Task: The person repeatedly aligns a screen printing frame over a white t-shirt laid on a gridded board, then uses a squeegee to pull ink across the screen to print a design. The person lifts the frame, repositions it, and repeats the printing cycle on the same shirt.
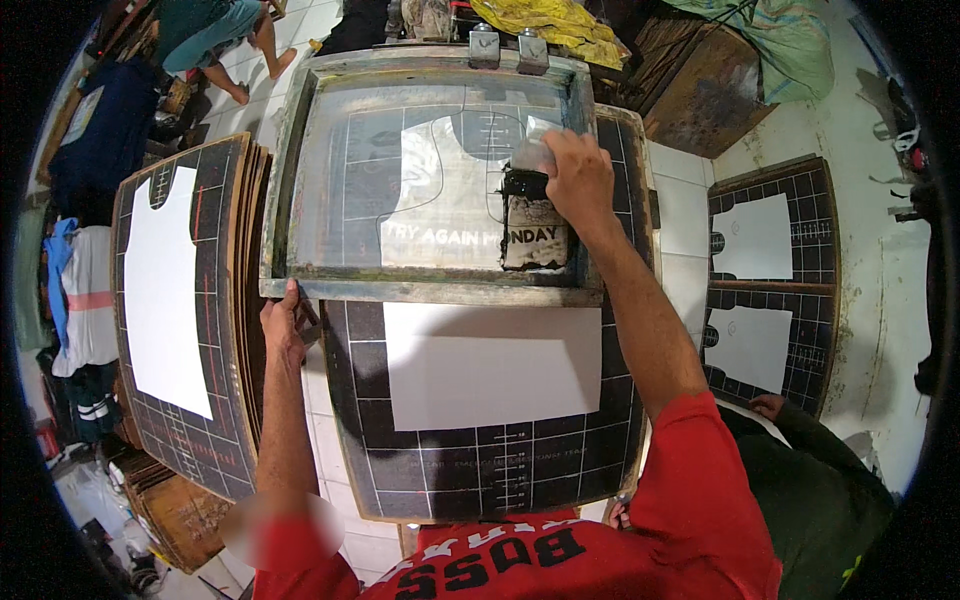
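Note:
A wood-rimmed screen printing frame (430, 288) lies over a dark gridded board (480, 460) bearing a white cut fabric piece (490, 370). My left hand (284, 322) grips the frame's near left corner, thumb on top and fingers partly hidden below. My right hand (580, 178) is closed around a pale squeegee (533, 157) on the mesh, right of the middle. Thick black ink (526, 183) lies at the squeegee's near edge. A dark inked strip (535, 230) runs from there toward the near rim, over part of the lettering.
Metal hinge clamps (508, 50) sit at the frame's far edge. Stacked boards with a white fabric piece (165, 290) stand at left; more boards (770, 290) lean at right. A person in dark clothes (800, 490) is close at my right; another person's legs (250, 60) show far left.

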Demonstrator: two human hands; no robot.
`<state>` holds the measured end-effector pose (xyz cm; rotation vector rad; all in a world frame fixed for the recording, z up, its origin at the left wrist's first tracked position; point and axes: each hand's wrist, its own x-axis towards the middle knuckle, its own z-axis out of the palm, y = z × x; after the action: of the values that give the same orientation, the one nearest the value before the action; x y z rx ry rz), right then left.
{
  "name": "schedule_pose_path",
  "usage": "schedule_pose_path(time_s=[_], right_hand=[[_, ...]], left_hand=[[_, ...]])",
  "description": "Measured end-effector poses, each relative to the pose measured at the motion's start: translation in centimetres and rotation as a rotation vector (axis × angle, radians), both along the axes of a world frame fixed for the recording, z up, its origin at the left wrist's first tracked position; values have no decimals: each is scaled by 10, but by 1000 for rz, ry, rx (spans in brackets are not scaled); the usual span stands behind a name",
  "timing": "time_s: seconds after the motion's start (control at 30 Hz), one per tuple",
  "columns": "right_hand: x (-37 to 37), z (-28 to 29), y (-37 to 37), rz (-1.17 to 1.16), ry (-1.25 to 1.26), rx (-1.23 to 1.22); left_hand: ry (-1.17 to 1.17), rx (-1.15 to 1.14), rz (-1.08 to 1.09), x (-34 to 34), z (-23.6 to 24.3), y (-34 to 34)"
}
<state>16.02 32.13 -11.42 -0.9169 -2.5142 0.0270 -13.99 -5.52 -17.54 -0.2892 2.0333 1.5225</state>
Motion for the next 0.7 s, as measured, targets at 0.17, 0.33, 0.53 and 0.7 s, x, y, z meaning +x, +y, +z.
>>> schedule_pose_path(time_s=[0.17, 0.33, 0.53, 0.7], right_hand=[[-2, -9, -5, -2, -4, -8], [42, -8, -84, -13, -37, -40], [66, -14, -131, -29, -60, -8], [64, 2, -132, -19, -114, -47]], left_hand=[[-3, -46, -47, 1, 9, 1], [17, -61, -34, 4, 5, 1], [-81, 87, -28, -8, -11, -4], [-367, 415, 104, -23, 3, 2]])
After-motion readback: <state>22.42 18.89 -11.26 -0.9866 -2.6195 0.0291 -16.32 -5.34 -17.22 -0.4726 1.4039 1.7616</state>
